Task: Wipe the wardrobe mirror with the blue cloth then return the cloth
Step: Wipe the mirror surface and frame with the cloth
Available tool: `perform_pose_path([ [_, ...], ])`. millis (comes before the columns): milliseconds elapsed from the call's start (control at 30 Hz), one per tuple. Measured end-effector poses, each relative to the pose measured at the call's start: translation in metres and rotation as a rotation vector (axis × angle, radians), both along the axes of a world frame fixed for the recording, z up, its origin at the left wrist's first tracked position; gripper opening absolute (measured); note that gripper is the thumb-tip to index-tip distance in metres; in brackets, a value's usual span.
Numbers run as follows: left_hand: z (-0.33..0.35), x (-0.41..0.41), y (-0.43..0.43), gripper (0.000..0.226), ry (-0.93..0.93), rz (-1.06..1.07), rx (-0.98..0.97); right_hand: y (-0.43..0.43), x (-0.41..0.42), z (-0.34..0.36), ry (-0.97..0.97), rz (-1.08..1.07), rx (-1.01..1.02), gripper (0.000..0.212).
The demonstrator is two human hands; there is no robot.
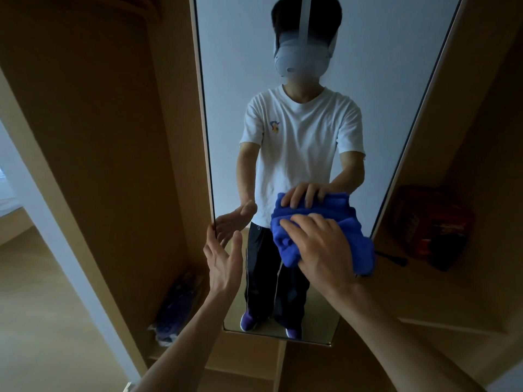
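Closest to the camera are two bare forearms reaching up from the bottom edge. The right hand (319, 244) is spread flat with the fingers apart, pressing a bunched-up blue cloth (325, 236) against the mirror (382, 66), low down and toward its right side. The cloth hangs a bit below and to the right of the hand, right by the mirror's right edge.

The left hand (223, 256) is open and holding nothing, thumb apart from the fingers, with its fingertips right at the mirror's left edge, looks like they're touching the frame there.

The mirror is a tall narrow panel set into a light wooden wardrobe (113, 137). In the reflection you get a person in a white t-shirt, dark trousers and purple shoes, plus both hands and the cloth mirrored back.

To the left, in an open section of the wardrobe, there's a bluish bundle in a clear bag (175, 309) down on the bottom shelf. To the right, a dark reddish thing (430, 224) sits on a shelf, too dim to tell what it is.
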State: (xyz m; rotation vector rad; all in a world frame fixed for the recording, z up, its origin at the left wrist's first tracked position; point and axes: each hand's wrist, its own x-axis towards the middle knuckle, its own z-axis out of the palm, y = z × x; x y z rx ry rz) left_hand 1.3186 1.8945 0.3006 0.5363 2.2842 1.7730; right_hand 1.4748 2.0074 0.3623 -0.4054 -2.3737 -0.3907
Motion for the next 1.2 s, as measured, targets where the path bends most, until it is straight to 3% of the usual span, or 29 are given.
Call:
perform_pose_path([
  [200,0.000,0.003,0.004,0.075,-0.006,0.030,0.000,0.009,0.004,0.032,0.075,-0.015,0.019,0.042],
  [600,-0.003,0.002,-0.003,0.075,0.045,0.023,-0.022,0.004,0.018,-0.036,-0.163,-0.026,0.037,0.046],
  [700,-0.003,0.000,-0.007,0.086,0.048,0.006,-0.025,0.006,0.021,-0.024,-0.123,-0.023,0.052,0.041],
  [967,-0.010,0.001,-0.002,0.078,0.057,0.029,0.016,0.030,0.036,0.038,0.120,-0.064,0.087,0.034],
  [1200,-0.012,0.007,0.004,0.074,0.055,0.070,0.002,0.032,0.048,-0.008,-0.057,-0.053,0.008,0.043],
])
